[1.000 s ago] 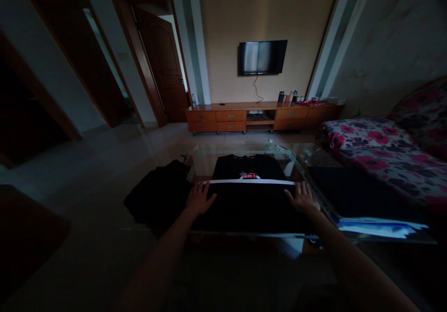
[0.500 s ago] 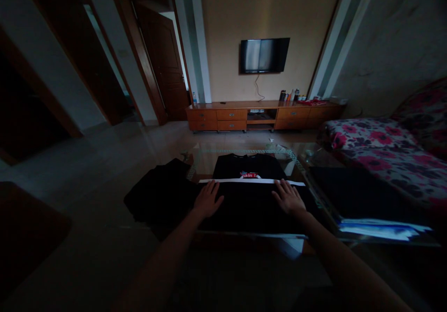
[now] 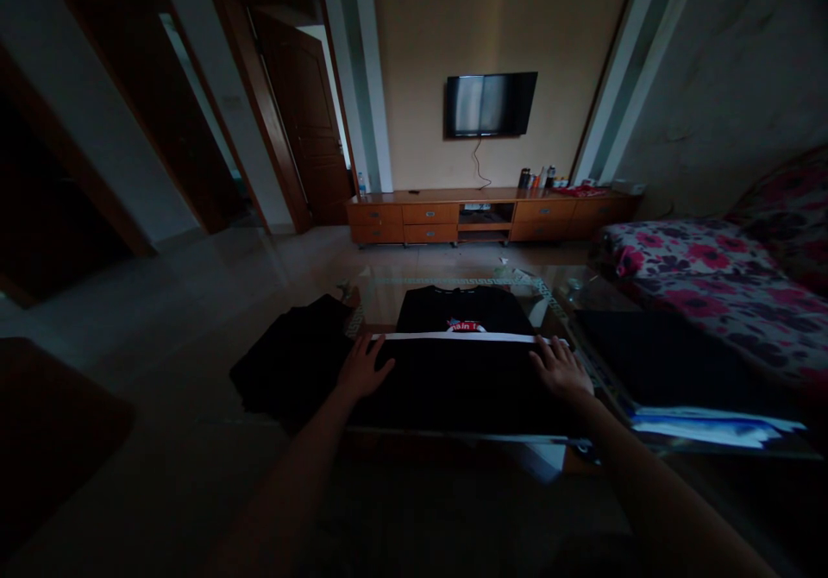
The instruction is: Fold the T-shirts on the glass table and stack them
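A black T-shirt (image 3: 453,380) lies on the glass coffee table (image 3: 381,276), its lower part turned up so that a white hem strip (image 3: 462,336) runs straight across it. Above the strip the collar and part of a red-and-white print show. My left hand (image 3: 362,369) rests on the left end of the fold, fingers spread. On the right end, my right hand (image 3: 561,369) lies flat with its fingers apart. Neither hand grips the cloth.
Left of the shirt sits a heap of dark cloth (image 3: 291,354). At the right is a stack of folded dark and white garments (image 3: 673,371), beside a flower-patterned sofa (image 3: 705,254). A wooden TV cabinet (image 3: 430,216) stands along the far wall under a television (image 3: 492,103).
Both hands have slid outward along the white strip, the left hand leftward and the right hand rightward. The fold itself looks much the same.
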A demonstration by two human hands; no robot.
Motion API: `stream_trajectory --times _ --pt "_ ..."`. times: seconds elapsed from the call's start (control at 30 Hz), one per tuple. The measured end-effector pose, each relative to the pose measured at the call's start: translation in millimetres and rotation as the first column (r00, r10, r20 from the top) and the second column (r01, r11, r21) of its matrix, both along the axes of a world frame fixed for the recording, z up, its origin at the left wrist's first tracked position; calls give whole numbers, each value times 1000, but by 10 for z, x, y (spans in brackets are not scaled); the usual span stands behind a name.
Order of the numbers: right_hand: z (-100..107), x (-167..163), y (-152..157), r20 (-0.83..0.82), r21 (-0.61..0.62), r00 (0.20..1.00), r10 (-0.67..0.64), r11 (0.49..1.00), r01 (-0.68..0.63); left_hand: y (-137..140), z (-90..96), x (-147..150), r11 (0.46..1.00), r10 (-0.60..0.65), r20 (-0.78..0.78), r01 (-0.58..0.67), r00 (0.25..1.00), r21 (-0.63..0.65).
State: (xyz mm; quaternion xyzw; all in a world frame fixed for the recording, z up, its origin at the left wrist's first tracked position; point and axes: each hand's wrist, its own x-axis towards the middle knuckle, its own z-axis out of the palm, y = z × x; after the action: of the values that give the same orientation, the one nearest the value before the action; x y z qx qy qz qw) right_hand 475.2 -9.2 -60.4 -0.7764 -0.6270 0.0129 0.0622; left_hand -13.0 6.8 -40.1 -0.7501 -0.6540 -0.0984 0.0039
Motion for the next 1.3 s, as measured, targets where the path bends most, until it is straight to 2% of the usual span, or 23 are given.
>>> stream_trajectory --times 0.2,0.33,0.43,0.5,0.63,0.83,1.03,1.2,1.3 --pt "-3 2 10 5 -15 1000 -11 1000 11 28 21 -107 997 50 -41 -52 998 -53" --pt "6 -10 0 16 -12 1000 -8 1000 8 22 61 -4 996 84 -70 -83 994 16" --pt "6 -17 -4 24 -6 1000 5 1000 -5 12 80 121 998 -9 -85 14 996 68" --pt "5 -22 -1 26 -5 1000 10 1000 -10 6 66 190 997 -71 -79 73 994 30" --pt "34 -16 -9 7 -18 1000 -7 1000 7 0 -9 228 995 -85 -64 81 994 -56" --pt "153 63 -91 -60 27 998 34 999 -32 -2 -49 185 996 -88 -48 87 995 -24" --pt "183 47 -148 -55 29 997 50 998 -49 -54 46 207 994 -108 -48 108 993 6" --pt "110 -2 -96 29 72 999 18 997 -20 -111 152 320 954 -284 -113 292 952 64" --pt "84 -75 21 73 120 997 26 992 -35 -101 146 429 949 -312 -82 315 947 24"
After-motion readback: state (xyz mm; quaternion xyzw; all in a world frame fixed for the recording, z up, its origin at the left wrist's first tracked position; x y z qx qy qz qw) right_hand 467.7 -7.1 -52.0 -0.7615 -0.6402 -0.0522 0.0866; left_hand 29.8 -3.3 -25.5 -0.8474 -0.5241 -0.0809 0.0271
